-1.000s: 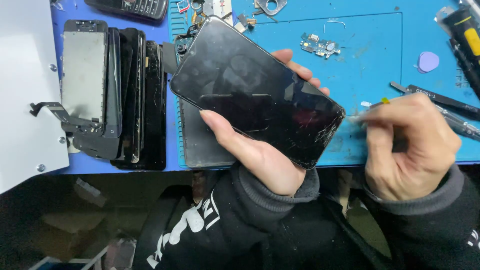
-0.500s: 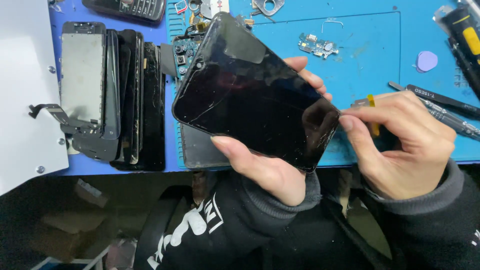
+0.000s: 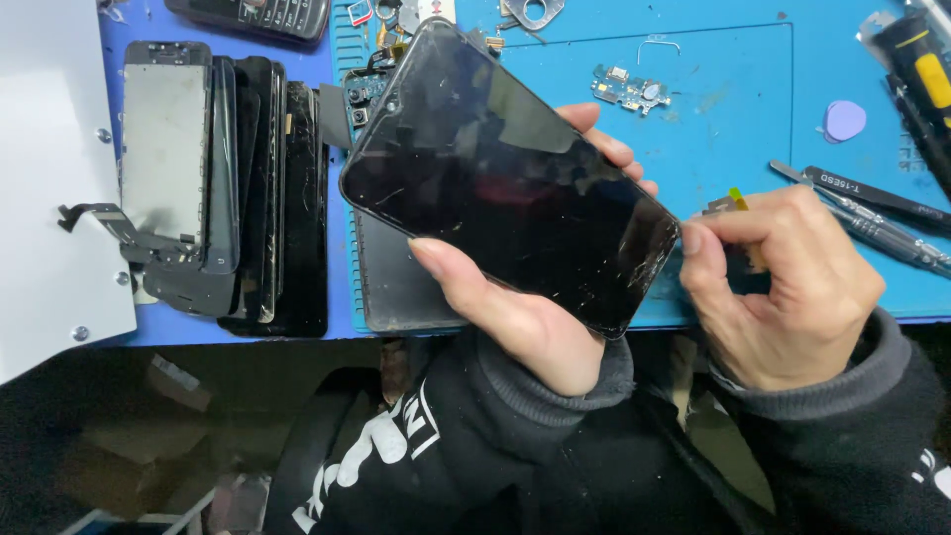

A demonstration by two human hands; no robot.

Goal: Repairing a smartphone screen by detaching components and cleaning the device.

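A phone repair workshop: blue work mat (image 3: 733, 149), stacked screens (image 3: 228, 188), screwdrivers (image 3: 872, 213).

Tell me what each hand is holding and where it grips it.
Left hand holds the cracked black phone by its long edges near the lower end. Right hand pinches a small yellow-tipped tool at that corner.

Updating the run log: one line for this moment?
left hand: holds cracked phone screen | right hand: pinches small tool at its corner

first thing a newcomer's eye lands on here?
The big black phone screen, cracked at its lower right corner, held mid-frame in the left hand. The right hand pinches a small tool at that cracked corner. At left, a row of spare screens lies on the blue mat.
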